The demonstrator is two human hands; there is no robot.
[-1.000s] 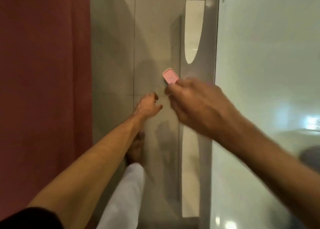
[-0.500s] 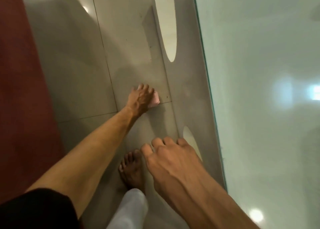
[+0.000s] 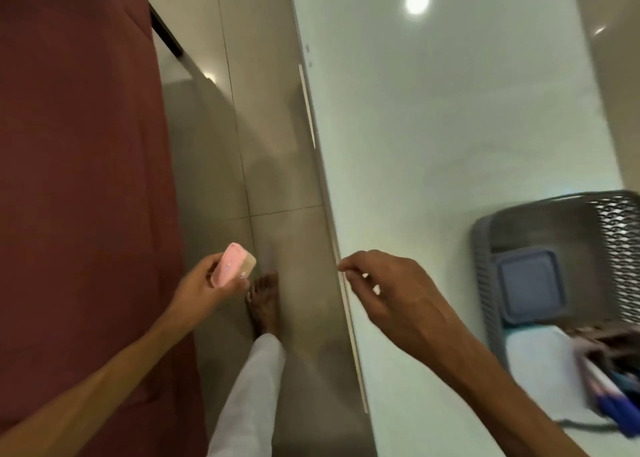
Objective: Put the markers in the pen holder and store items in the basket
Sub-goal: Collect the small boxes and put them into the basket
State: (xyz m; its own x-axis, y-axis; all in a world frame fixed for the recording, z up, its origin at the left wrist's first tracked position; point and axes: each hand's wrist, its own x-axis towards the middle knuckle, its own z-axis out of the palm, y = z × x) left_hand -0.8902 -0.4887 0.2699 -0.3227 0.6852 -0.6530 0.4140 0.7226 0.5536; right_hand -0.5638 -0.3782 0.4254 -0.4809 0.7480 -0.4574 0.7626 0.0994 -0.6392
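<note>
Gripping a small pink block (image 3: 231, 264) with a tan underside, the left hand (image 3: 204, 285) curls its fingers (image 3: 212, 278) round the lower end while the thumb presses the near edge; the upper end of the block stands clear above the fingertips, over the tiled floor (image 3: 277, 151). The right hand (image 3: 391, 292) hovers at the edge of the pale glossy table (image 3: 450, 117), its fingers loosely curled, thumb and forefinger tips close together; whether anything is pinched between them cannot be told. To the right of those fingers, well apart, a grey perforated basket (image 3: 485, 248) sits on the table, cut off by the frame. Inside it lie a grey-blue square lid or box (image 3: 530, 283) and a white flat item (image 3: 540, 363). Nearer, blue and pink markers (image 3: 616, 401) lie blurred in a dark holder (image 3: 609, 339); their number is unclear. A bare foot (image 3: 265, 304) and a white trouser leg (image 3: 249, 394) show below the left fingers, beside a dark red surface (image 3: 76, 179).
</note>
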